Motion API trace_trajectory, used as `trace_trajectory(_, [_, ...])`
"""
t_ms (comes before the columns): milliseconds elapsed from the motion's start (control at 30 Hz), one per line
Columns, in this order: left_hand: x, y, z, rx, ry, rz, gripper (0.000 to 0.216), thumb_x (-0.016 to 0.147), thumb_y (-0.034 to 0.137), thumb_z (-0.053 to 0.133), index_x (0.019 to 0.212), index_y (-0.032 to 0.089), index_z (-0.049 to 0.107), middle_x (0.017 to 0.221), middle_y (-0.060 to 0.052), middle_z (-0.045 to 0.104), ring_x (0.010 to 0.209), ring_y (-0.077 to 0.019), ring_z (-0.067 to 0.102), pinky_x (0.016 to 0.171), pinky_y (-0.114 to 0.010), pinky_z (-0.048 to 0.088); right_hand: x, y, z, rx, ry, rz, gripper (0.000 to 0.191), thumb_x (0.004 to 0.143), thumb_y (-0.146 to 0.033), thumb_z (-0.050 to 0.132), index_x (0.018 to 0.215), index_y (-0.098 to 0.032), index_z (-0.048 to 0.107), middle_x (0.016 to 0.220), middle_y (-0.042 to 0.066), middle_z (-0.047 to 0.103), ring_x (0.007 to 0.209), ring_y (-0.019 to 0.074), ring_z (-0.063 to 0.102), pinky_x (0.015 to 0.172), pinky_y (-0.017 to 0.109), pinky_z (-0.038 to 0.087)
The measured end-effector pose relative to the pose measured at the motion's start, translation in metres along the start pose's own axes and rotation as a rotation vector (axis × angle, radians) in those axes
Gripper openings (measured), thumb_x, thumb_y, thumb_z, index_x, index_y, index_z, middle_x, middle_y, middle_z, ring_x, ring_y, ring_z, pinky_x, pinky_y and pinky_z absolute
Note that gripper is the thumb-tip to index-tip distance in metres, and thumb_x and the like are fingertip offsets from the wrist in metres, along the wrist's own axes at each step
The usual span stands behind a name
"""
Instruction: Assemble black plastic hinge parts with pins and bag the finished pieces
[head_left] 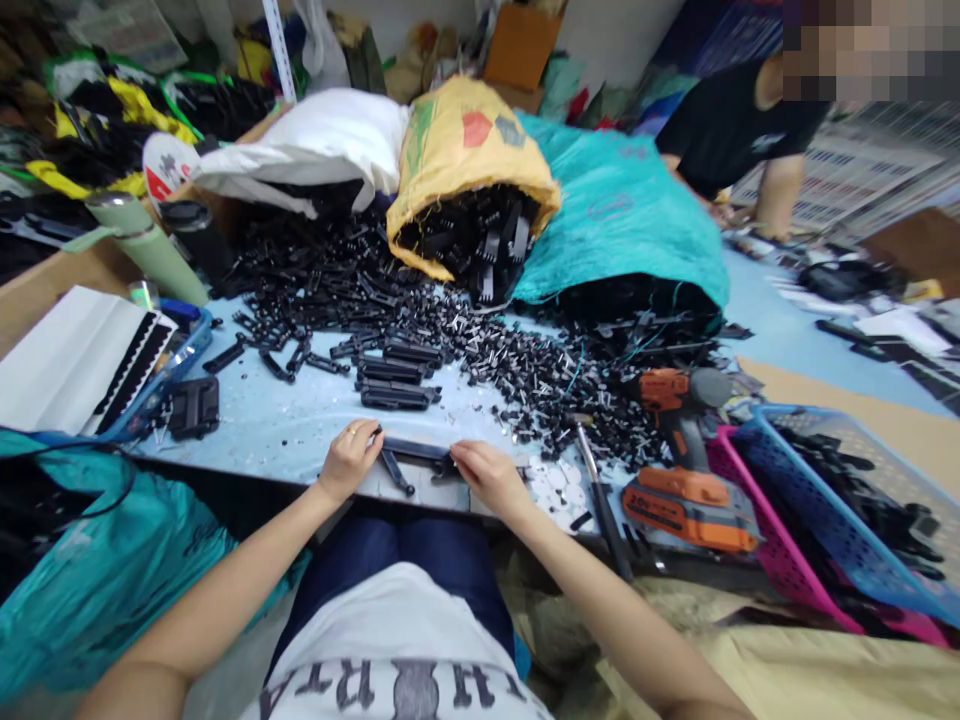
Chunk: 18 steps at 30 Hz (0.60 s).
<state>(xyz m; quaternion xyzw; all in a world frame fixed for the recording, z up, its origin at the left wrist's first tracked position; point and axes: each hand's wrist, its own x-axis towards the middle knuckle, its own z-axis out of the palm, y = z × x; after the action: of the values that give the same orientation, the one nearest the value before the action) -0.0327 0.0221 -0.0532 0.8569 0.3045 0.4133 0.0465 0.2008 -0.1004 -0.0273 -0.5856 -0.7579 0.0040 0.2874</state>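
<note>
A long black plastic bar [416, 449] lies across the front of the blue table, between my two hands. My left hand [351, 458] pinches its left end, where a small dark piece shows at the fingertips. At the right end, the fingers of my right hand [486, 474] are closed on the bar. A thinner black arm [397, 472] slants down from the bar's left part toward the table edge. Beyond my hands sit several similar black bars [397, 393] in a small stack.
Loose black plastic parts [517, 370] spread behind, spilling from a yellow sack [472, 130] and a teal sack [622, 215]. At right are a hammer [600, 495], an orange cordless drill [690, 500] and a blue basket [847, 530]. A co-worker [739, 130] is at the far right.
</note>
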Motion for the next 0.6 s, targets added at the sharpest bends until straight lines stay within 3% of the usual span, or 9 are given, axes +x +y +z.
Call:
trace_trajectory(333, [0.004,-0.002,0.007,-0.031,0.104,0.028,0.015,0.087,0.022,0.051,0.099,0.014,0.057,0.084,-0.007,0.066,0.067,-0.0154,0.065,0.065,-0.028,0.055,0.021,-0.01,-0.004,-0.127,0.02,-0.068,0.016,0.091,-0.022,0.045,0.096,-0.018,0.059,0.087,0.007,0.066,0.08,0.0168,0.06,0.071,0.03,0.049])
trace_trajectory(600, [-0.005,-0.001,0.002,0.104,0.1,0.302,0.028,0.083,0.012,0.055,0.111,0.014,0.054,0.087,-0.009,0.068,0.077,-0.02,0.067,0.073,-0.033,0.056,0.038,-0.036,0.013,-0.052,0.063,-0.128,0.017,0.091,-0.024,0.044,0.098,-0.019,0.058,0.089,0.005,0.067,0.079,0.0157,0.059,0.071,0.028,0.047])
